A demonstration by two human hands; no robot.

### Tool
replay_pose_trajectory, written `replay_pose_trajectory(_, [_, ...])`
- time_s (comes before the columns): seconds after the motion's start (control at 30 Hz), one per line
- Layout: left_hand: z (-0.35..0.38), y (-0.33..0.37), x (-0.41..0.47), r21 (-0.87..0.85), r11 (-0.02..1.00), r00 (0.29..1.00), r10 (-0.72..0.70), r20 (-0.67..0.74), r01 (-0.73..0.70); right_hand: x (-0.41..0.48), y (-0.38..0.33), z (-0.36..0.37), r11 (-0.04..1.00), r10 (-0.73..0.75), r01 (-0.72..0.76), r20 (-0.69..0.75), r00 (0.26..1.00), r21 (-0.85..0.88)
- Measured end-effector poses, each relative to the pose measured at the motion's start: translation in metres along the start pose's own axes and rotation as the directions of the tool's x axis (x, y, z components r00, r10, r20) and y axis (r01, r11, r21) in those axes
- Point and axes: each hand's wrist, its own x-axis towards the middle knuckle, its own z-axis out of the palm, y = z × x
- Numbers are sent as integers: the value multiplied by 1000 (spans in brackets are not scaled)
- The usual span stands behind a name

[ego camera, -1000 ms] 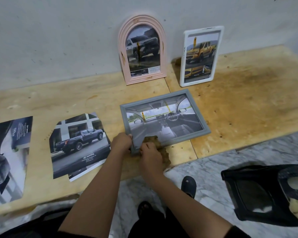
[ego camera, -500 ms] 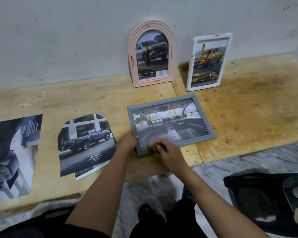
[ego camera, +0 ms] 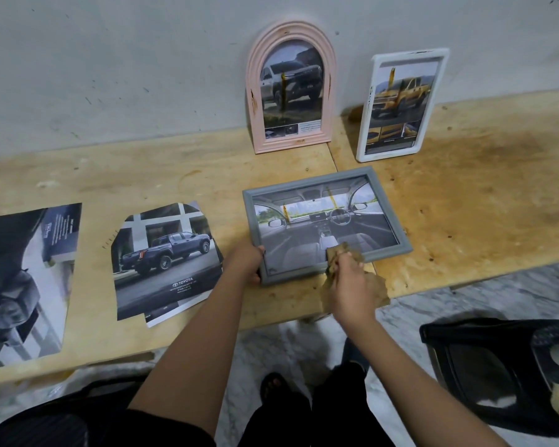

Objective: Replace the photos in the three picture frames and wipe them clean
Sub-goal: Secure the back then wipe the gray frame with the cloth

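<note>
Grey frame (ego camera: 326, 222) lies on counter (ego camera: 181, 175); left hand (ego camera: 247, 261) grips its corner, right hand (ego camera: 352, 279) clutches cloth (ego camera: 344, 250), wiping glass. Next, probably sweep the cloth farther across.

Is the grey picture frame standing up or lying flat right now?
Lying flat. The grey frame rests face-up on the wooden table, unlike the pink frame leaning upright against the wall.

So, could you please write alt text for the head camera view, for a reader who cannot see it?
A person's right hand wipes a brown cloth over a grey frame lying on a wooden table, while the left hand steadies its corner. A pink arched frame and a white frame lean on the wall; loose truck photos lie left.
</note>
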Motion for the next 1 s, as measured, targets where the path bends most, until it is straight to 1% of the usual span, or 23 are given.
replay_pose_trajectory(0.07, [0,0,0,0,1000,1000,8,-3,-8,-11,-17,8,1000,-21,21,-12,1000,11])
replay_pose_trajectory(0.13, [0,0,1,14,1000,1000,17,-3,-17,-20,-34,13,993,-47,46,8,999,106])
replay_pose_trajectory(0.2, [1,0,1,39,999,1000,31,-5,-31,-27,-46,17,987,-79,67,77,994,145])
replay_pose_trajectory(0.27, [0,-1,3,83,995,998,54,-8,-53,-35,-57,23,989,-126,109,190,974,98])
replay_pose_trajectory(0.33, [-1,-1,4,176,981,996,82,-19,-77,-46,-68,33,969,-243,221,261,934,110])
replay_pose_trajectory(0.4, [-3,0,2,246,965,995,93,-16,-87,-55,-72,42,950,-309,280,278,909,140])
replay_pose_trajectory(0.47, [-3,0,3,274,957,994,104,-14,-96,-54,-67,46,940,-336,307,259,905,147])
replay_pose_trajectory(0.53, [-3,1,1,273,958,995,99,-17,-90,-54,-59,44,906,-420,390,252,872,161])
replay_pose_trajectory(0.6, [-2,0,3,212,974,996,91,-17,-86,-54,-48,42,847,-532,504,257,807,170])
replay_pose_trajectory(0.63, [-2,-1,3,167,982,996,90,-19,-85,-53,-43,39,829,-559,525,276,782,192])
replay_pose_trajectory(0.67, [-2,-2,2,130,988,996,88,-24,-84,-50,-39,33,831,-555,501,299,776,242])
replay_pose_trajectory(0.73, [0,-2,-1,115,990,995,89,-44,-84,-39,-28,15,856,-491,370,343,801,363])
replay_pose_trajectory(0.8, [7,-4,-6,133,987,986,103,-129,-86,-22,-14,-7,840,-380,180,319,868,512])
replay_pose_trajectory(0.83, [12,-6,-9,114,989,975,113,-193,-92,-12,-6,-20,793,-294,58,297,908,607])
replay_pose_trajectory(0.87, [16,-7,-12,88,990,956,126,-266,-107,0,1,-34,701,-198,-53,265,944,711])
replay_pose_trajectory(0.9, [21,-9,-14,84,989,930,143,-338,-122,11,8,-48,594,-91,-132,229,969,794])
replay_pose_trajectory(0.93, [24,-11,-15,109,985,903,169,-395,-137,24,14,-64,511,12,-164,184,983,844])
replay_pose_trajectory(0.97, [27,-12,-14,155,976,877,206,-434,-153,37,19,-78,473,96,-159,129,987,867])
replay_pose_trajectory(1.0, [28,-13,-10,194,965,853,248,-459,-176,51,21,-91,475,154,-128,61,986,871])
